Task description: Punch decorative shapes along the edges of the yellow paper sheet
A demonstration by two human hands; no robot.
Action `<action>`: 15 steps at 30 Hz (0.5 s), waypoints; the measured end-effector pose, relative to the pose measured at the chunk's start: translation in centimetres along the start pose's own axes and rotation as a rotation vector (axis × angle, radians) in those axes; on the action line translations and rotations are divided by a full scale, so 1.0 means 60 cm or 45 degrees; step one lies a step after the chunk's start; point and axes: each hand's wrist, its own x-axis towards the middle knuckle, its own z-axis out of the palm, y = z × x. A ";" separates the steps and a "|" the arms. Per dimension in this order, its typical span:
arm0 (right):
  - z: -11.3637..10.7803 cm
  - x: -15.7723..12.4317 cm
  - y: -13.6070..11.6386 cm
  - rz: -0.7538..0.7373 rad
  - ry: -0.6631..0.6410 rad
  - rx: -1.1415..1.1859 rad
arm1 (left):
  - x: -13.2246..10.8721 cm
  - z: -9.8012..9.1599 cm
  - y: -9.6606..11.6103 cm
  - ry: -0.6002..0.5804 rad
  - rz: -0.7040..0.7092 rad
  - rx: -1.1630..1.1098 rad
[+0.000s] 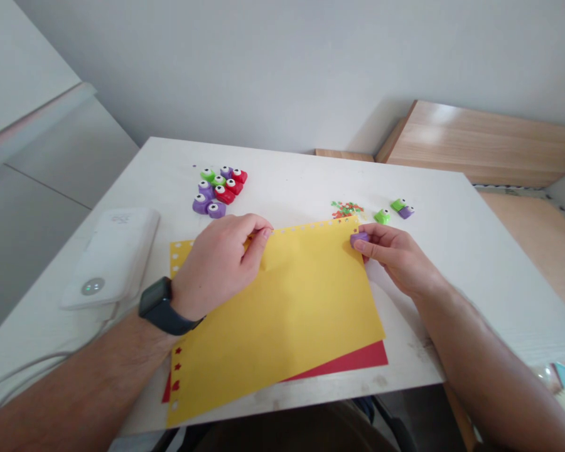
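Note:
A yellow sheet of paper lies in front of me, with small shaped holes along its top and left edges. Beneath it a red sheet shows at the lower right and through some holes. My left hand, with a black watch on the wrist, pinches the yellow sheet's top edge between thumb and forefinger. At the sheet's upper right edge, my right hand grips a small purple craft punch. The punch sits over the paper's edge.
Several purple, green and red craft punches cluster at the back left. Green punches and a purple punch stand at the right, near colourful paper cutouts. A white device with a cable occupies the table's left side.

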 end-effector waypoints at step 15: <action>0.001 -0.002 -0.001 0.002 0.001 0.027 | 0.000 0.001 0.001 0.007 0.012 -0.009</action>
